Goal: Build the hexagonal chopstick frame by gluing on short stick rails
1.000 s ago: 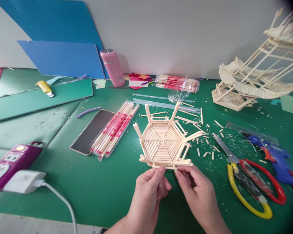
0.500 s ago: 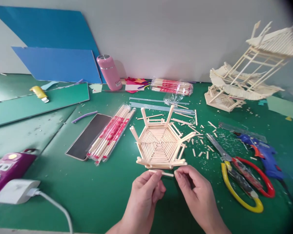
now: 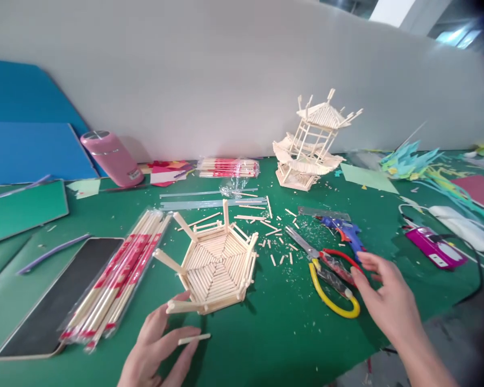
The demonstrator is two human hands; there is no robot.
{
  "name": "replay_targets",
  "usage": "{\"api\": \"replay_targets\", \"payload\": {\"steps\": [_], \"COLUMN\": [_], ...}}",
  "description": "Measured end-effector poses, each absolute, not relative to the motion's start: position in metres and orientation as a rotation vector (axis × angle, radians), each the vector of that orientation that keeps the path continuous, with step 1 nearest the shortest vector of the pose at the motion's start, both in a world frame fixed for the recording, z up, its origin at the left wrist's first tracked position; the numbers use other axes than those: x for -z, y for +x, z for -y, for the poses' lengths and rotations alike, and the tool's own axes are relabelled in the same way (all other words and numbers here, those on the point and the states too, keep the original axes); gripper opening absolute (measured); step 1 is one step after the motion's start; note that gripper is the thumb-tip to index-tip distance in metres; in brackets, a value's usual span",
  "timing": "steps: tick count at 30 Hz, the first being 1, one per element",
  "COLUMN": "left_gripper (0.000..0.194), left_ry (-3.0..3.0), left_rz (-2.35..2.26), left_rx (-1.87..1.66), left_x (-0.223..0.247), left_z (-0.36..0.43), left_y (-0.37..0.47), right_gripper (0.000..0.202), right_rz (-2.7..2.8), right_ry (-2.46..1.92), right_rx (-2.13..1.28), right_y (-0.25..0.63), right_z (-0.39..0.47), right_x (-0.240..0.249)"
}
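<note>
My left hand (image 3: pixel 161 344), at the lower left, pinches a short wooden stick (image 3: pixel 194 339) between thumb and a finger. Its index finger reaches behind the near corner of a hexagonal stick base (image 3: pixel 220 263), which has upright posts at its corners; I cannot tell whether it touches. At the right, my right hand (image 3: pixel 387 295) has its thumb and fingers apart, by the handle end of a blue glue gun (image 3: pixel 349 234) and over the red handle of the scissors (image 3: pixel 325 271). The scissors lie open on the green table.
A tiered stick pavilion (image 3: pixel 310 145) stands at the back. Stick packs (image 3: pixel 116 279), a phone (image 3: pixel 60 301) and a pink bottle (image 3: pixel 113 158) are on the left. Cut stick pieces (image 3: pixel 282 247) litter the middle; a purple power strip (image 3: pixel 435 247) lies right.
My view has swung right. My right hand has left the short stick and moved right to the glue gun, its fingers spreading. The stick stays in my left hand.
</note>
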State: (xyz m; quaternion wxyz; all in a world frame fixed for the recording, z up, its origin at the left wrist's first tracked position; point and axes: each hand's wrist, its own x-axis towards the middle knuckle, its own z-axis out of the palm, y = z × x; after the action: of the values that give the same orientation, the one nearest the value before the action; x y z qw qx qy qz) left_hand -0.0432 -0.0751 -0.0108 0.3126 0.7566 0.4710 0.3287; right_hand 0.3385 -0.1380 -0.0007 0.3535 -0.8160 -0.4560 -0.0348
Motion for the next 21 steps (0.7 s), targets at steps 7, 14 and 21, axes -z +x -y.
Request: {"api": "replay_targets", "payload": {"steps": [7, 14, 21], "left_gripper": [0.011, 0.014, 0.012], "left_ry": [2.113, 2.252, 2.308], "left_rz": [-1.053, -0.944, -0.918], "left_rx": [-0.821, -0.683, -0.718], "left_x": [0.004, 0.006, 0.014], "left_z": [0.055, 0.045, 0.045], "left_y": [-0.036, -0.031, -0.02], "right_gripper": [0.032, 0.024, 0.035], "right_rz": [1.227, 1.446, 1.791], "right_ry": [-2.166, -1.968, -1.638], "right_rx": [0.114, -0.004, -0.401], "right_y": [0.352, 0.307, 0.222], "right_z": [0.134, 0.127, 0.095], "right_x": [0.019, 0.023, 0.002]}}
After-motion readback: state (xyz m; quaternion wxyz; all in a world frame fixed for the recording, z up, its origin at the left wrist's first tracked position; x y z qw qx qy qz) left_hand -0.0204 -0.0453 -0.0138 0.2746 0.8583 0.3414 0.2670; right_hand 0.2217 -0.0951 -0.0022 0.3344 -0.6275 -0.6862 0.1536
